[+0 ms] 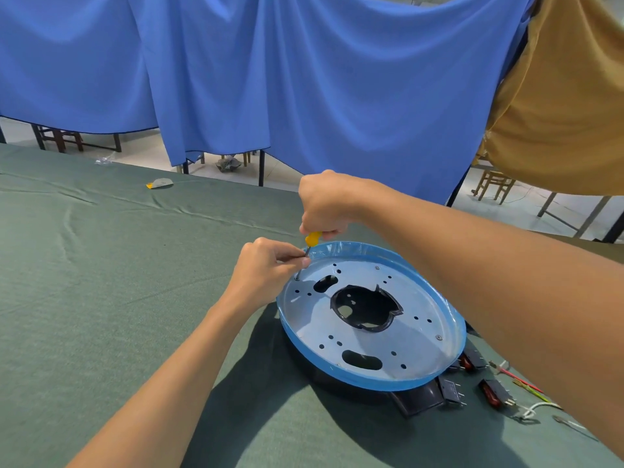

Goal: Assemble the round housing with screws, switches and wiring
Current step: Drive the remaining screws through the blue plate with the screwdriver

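Observation:
The round housing [418, 336] lies on the green table: a silver metal plate with holes, a blue film around its rim and a black part at its centre. My right hand [329, 204] grips the yellow handle of a screwdriver [312, 238] held upright over the plate's far left edge. The tip meets a screw [297, 278] there. My left hand [266, 270] pinches the metal shaft just above the plate. Two more screws sit in the plate, one at the far side [377, 267], one at the right [439, 337].
Rocker switches [493, 393] and loose red, green and white wires [526, 388] lie on the green cloth to the housing's right, under my right forearm. A small grey and yellow scrap [160, 183] lies far left. Blue and tan curtains hang behind the table.

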Demonstrator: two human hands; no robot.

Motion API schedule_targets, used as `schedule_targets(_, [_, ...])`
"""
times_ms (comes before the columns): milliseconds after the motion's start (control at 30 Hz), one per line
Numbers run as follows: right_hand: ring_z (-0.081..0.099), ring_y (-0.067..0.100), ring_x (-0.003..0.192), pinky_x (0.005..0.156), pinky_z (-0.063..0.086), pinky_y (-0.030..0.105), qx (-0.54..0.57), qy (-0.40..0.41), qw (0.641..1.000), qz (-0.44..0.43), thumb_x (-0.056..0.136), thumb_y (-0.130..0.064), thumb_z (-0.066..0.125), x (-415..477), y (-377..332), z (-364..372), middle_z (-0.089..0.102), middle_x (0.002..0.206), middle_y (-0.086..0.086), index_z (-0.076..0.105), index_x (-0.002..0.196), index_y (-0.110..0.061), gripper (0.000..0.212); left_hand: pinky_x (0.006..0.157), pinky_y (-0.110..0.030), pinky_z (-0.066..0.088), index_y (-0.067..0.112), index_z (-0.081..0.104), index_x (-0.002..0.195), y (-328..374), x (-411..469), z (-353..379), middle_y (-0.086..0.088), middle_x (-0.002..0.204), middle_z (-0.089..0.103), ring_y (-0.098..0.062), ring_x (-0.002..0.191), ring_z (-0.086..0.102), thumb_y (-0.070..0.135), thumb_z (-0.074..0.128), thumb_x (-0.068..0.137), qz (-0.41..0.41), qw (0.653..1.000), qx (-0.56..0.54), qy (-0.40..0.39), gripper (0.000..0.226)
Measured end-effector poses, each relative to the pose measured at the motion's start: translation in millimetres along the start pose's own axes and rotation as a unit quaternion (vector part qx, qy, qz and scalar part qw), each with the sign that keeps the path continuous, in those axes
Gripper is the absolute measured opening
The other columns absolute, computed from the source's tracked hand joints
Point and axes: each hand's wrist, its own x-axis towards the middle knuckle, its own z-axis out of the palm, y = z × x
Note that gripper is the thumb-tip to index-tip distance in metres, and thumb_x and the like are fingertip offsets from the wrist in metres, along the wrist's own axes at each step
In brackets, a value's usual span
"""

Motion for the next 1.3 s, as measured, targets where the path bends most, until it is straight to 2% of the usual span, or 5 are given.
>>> schedule_targets(333, [0.050,0.020,0.041,0.054,0.045,0.026,0.112,0.049,0.990,0.068,0.092,-0.028,0.052,-20.2,25.1,3.6,0.055,0.043,0.004,0.051,0.055,-0.011,0.041,0.091,-0.032,0.050,0.017,0.057,0.135,3.6,-2.7,-7.0,0.003,0.132,0.061,-0.014,0.108,0.063,0.033,0.072,0.085,-0.108,0.991,0.038,-0.073,0.055])
schedule_targets(533, [0.061,0.032,0.075,0.070,0.052,0.037,0.249,0.201,0.923,0.216,0.095,-0.035,0.051,-51.2,77.0,55.6,0.065,0.072,0.014,0.061,0.072,-0.001,0.042,0.049,-0.022,0.048,0.007,0.064,0.092,14.4,-7.9,-6.3,-0.005,0.077,0.068,-0.017,0.065,0.060,0.021,0.057,0.092,-0.325,0.933,-0.064,-0.141,0.016])
schedule_targets(800, [0.058,0.013,0.051,0.065,0.052,0.033,0.445,0.273,0.814,0.254,0.096,-0.029,0.055,-80.8,98.7,103.5,0.067,0.062,0.008,0.069,0.073,0.000,0.040,0.078,-0.047,0.053,0.012,0.063,0.103,28.4,-5.7,-10.8,-0.014,0.100,0.068,-0.035,0.091,0.063,0.040,0.054,0.096,-0.413,0.877,-0.240,-0.055,0.030])
schedule_targets(1133, [0.059,0.013,0.056,0.064,0.049,0.033,0.557,0.369,0.704,0.240,0.096,-0.032,0.054,-92.6,91.5,97.9,0.063,0.055,-0.002,0.068,0.069,-0.014,0.035,0.050,-0.029,0.053,0.013,0.071,0.098,52.5,-11.8,-35.0,-0.002,0.075,0.075,-0.021,0.060,0.071,0.029,0.059,0.096,-0.287,0.864,-0.395,0.121,0.020])
schedule_targets(1300, [0.056,0.014,0.057,0.070,0.052,0.036,0.683,0.345,0.598,0.239,0.098,-0.026,0.055,-101.8,89.1,94.9,0.060,0.057,0.001,0.066,0.073,-0.010,0.032,0.065,-0.033,0.059,0.023,0.075,0.102,84.5,-12.6,-41.0,0.001,0.094,0.077,-0.019,0.080,0.072,0.023,0.058,0.097,-0.131,0.890,-0.398,0.181,0.019])
